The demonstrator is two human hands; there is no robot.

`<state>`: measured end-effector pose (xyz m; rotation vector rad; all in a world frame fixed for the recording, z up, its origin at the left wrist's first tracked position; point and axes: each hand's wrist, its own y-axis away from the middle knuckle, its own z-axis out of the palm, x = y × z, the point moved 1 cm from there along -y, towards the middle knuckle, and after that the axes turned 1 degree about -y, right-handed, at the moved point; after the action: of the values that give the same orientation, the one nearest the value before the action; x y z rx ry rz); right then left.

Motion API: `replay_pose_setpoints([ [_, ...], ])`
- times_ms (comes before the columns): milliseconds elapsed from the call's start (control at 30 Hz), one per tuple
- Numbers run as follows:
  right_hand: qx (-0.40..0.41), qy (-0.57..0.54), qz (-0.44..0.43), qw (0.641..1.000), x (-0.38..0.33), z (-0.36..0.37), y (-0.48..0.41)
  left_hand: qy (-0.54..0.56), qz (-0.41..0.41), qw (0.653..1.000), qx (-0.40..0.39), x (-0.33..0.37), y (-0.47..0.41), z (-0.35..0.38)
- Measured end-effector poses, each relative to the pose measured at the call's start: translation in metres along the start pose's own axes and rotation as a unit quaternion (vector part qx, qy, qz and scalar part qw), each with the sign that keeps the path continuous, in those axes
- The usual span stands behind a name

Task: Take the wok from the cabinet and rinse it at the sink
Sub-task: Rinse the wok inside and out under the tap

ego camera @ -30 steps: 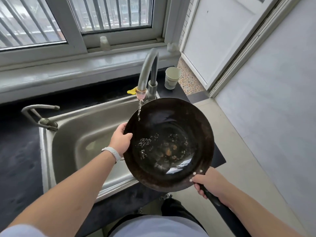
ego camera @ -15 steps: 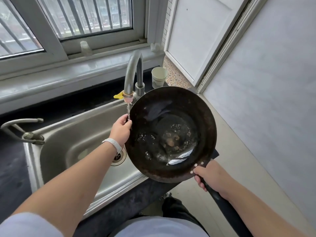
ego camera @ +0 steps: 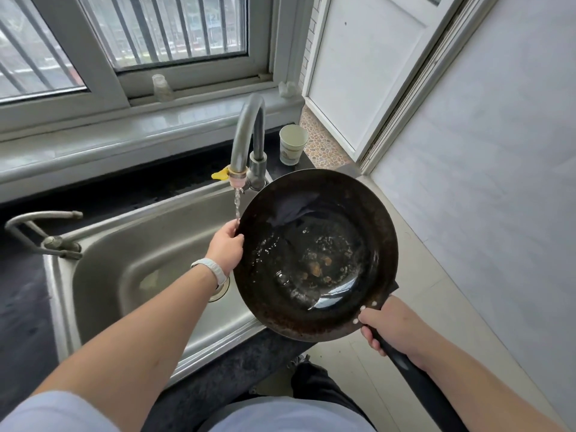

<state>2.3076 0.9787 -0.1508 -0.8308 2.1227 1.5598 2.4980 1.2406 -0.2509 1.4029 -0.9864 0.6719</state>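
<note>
A dark round wok hangs over the right end of the steel sink, with a little water and brown specks pooled in its bottom. My right hand grips its long black handle at the near right. My left hand holds the wok's left rim. A curved grey faucet stands behind, and a thin stream of water falls from its spout just beside the rim, onto my left fingers.
A paper cup stands on the black counter right of the faucet. A second small tap sits at the sink's left corner. A small jar rests on the window sill. A white door and pale wall are to the right.
The wok has tilted and swirled slightly, so the water in it shifted toward the near side. Both hands keep their hold. My head has turned a little, shifting the scene.
</note>
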Motion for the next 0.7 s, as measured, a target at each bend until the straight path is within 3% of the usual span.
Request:
replay_pose_setpoints([
  [700,-0.224,0.07,0.078,0.969,-0.033,0.076,-0.035,-0.012,-0.04,0.983,0.179,-0.054,0.063,-0.132],
])
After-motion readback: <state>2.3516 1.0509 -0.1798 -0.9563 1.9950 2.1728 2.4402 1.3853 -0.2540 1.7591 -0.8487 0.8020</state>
